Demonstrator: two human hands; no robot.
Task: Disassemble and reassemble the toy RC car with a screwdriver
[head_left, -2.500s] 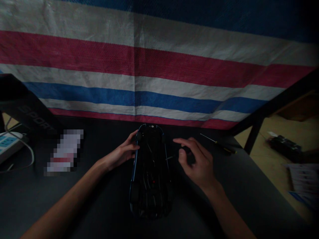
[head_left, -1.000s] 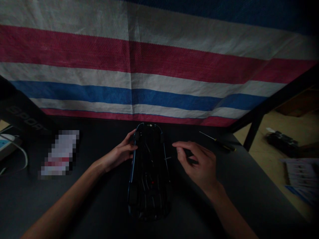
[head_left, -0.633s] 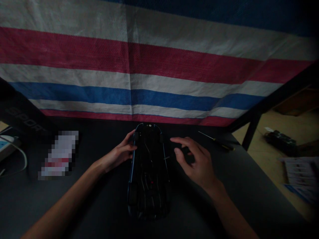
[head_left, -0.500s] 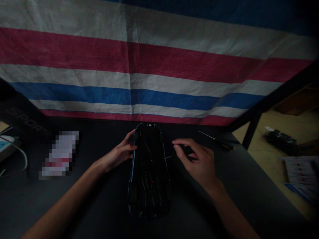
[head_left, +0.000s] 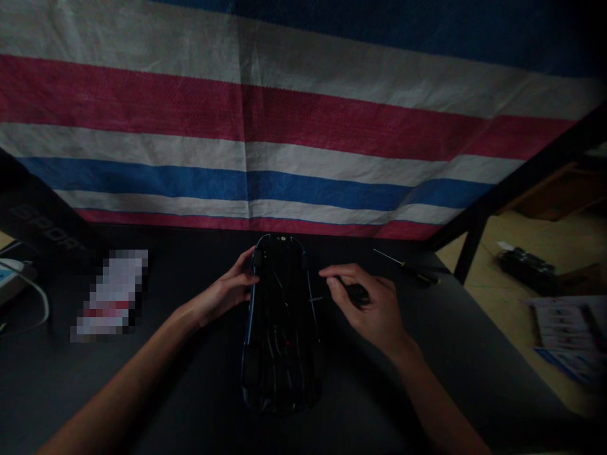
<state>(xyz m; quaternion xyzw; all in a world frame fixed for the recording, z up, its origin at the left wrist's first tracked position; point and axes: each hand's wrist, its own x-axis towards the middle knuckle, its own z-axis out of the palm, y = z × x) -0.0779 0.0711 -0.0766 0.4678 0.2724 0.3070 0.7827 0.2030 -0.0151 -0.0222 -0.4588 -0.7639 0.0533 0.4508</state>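
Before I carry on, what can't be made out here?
Head view:
Left grip: some fingertips hidden behind the toy car.
Screwdriver: handle partly covered by the right grip; tip too small and dark.
Pale item: blurred by pixelation.
Power strip: cut off by the left edge.

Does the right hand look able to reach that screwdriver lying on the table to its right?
Probably yes: the right hand is close to the screwdriver, and nothing visible stands between them. It seems to hold a dark-handled tool, though, so its fingers may need freeing first.
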